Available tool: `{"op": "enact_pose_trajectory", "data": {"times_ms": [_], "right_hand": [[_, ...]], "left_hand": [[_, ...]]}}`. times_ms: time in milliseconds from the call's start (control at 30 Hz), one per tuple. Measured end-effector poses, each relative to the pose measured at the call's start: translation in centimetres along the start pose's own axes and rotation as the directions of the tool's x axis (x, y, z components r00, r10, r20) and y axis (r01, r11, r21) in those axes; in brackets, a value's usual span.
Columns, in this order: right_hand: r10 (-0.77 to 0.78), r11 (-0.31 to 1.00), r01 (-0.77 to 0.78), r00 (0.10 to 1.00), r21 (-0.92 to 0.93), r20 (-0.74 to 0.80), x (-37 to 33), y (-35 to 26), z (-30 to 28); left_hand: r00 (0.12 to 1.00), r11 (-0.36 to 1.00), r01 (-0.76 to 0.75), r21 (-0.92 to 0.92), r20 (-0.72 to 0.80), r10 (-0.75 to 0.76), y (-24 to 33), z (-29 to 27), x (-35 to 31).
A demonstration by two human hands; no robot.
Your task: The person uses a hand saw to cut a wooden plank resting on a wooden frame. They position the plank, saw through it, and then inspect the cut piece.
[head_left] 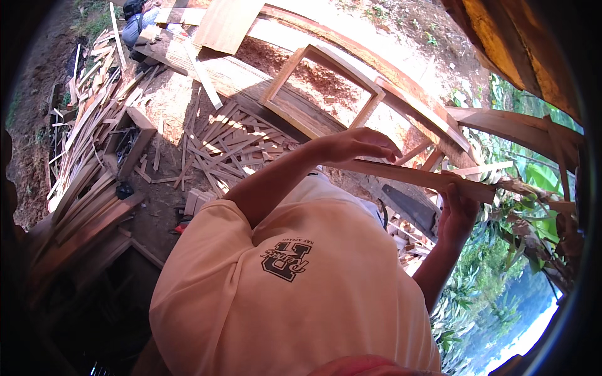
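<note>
A narrow wooden board (pixel 414 176) lies slantwise in front of my chest. My right hand (pixel 458 212) grips it near its right end, fingers wrapped round its lower edge. Over the board's left part is my left hand (pixel 362 145), palm down, with its fingers stretched out and slightly bent along the wood. Whether that palm presses on the board, I cannot tell. Beyond my hands, a rectangular wooden frame (pixel 280 80) rests on the long plank bench (pixel 241 80). A dark flat blade (pixel 409 207), shaped like a handsaw's, lies under the board, between my two arms.
Offcuts and thin strips (pixel 235 138) cover the ground to the left of the bench, with a long stack of strips (pixel 88 147) farther left. A wide board (pixel 229 24) lies at the bench's far end. Another person (pixel 133 28) is at the far left. Green plants (pixel 542 178) grow on the right.
</note>
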State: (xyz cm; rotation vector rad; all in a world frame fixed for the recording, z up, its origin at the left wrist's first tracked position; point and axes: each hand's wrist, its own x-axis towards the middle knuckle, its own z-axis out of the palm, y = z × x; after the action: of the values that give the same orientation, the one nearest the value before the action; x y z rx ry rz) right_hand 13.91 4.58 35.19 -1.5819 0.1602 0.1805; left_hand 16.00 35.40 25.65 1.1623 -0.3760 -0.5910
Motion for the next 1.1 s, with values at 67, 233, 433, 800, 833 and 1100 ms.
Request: {"op": "enact_pose_trajectory", "data": {"times_ms": [67, 233, 433, 800, 833, 1100], "right_hand": [[-0.054, 0.998, 0.052, 0.998, -0.037, -0.035, 1.4, -2.4, 1.1], [-0.264, 0.925, 0.247, 0.964, -0.289, -0.022, 4.7, -5.3, 6.7], [-0.231, 0.893, 0.318, 0.932, -0.318, 0.281, 8.1, -3.8, 18.2], [-0.34, 0.775, 0.527, 0.813, -0.35, 0.472, 5.9, -2.7, 27.2], [-0.32, 0.772, 0.523, 0.811, -0.361, 0.49, 5.3, -3.1, 27.7], [-0.336, 0.757, 0.577, 0.747, -0.307, 0.574, 4.2, -3.4, 31.0]], "left_hand": [[0.969, 0.999, -0.037, 0.007, -0.243, 0.037, -1.7, -4.4, -2.8], [0.586, 0.963, 0.194, 0.187, -0.809, 0.039, -6.5, -13.6, -11.0], [0.08, 0.81, 0.56, 0.175, -0.984, 0.158, -14.9, -17.9, -18.7], [0.094, 0.97, 0.236, 0.051, -0.995, 0.03, -17.8, -14.2, -19.0], [0.104, 0.961, 0.266, 0.08, -0.993, 0.054, -18.3, -14.5, -19.2], [0.182, 0.849, 0.464, 0.252, -0.965, 0.187, -17.5, -14.9, -15.6]]}}
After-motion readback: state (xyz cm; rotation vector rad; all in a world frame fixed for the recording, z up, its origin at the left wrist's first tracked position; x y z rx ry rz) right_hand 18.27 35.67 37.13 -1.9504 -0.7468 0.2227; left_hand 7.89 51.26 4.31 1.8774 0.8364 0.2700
